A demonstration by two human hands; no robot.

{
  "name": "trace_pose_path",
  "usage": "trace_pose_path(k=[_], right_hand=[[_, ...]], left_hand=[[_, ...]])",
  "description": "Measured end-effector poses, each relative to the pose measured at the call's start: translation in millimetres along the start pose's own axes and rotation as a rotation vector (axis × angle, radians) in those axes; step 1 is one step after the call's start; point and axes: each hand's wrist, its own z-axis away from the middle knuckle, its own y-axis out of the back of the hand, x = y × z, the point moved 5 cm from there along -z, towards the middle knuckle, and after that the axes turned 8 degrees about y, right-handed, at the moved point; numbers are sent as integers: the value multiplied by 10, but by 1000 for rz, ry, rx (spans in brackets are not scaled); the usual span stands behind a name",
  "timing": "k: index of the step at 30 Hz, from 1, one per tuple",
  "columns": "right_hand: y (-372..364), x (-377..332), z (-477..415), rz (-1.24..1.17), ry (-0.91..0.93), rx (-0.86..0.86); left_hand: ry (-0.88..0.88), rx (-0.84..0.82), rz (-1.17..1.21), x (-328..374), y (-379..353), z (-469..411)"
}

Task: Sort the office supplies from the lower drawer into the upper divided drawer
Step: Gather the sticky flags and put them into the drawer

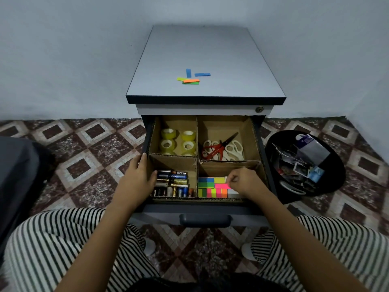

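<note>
1. Drawer (265, 157) is pulled out toward the person, and a cardboard divider splits it into four compartments, one kind of supply in each so that nothing mixes
2. Tape (177, 142) fills the far left compartment, scissors (223, 148) the far right, batteries (174, 183) the near left and notes (210, 186) the near right
3. Batteries lie side by side in rows and the notes sit edge to edge as coloured pads, which packs them tightly
4. Left hand (137, 178) rests on the drawer's left wall, fingers fairly straight along the rim and thumb spread inward against the batteries; it is relaxed and holds nothing, probably steadying the drawer
5. Right hand (244, 182) is down in the near right compartment, fingers curled tight with the tips pinching the notes at the right end of the pads, seemingly seating or straightening one
6. Flags (190, 77) lie loose on the cabinet top (210, 49), outside any compartment, so they look unsorted
7. Bin (271, 150) with scraps stands on the floor to the right
8. Lower drawer is hidden beneath the open one, so what remains in it cannot be told
</note>
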Motion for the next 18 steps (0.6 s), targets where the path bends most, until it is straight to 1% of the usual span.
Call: trace_pose_path(k=[5, 10, 18], right_hand=[[-6, 16, -1, 42, -5, 44], [-30, 43, -14, 69, -12, 39], [-53, 6, -21, 93, 41, 11]], left_hand=[[5, -5, 23, 12, 4, 19], [8, -9, 28, 18, 2, 22], [6, -7, 37, 21, -1, 19]])
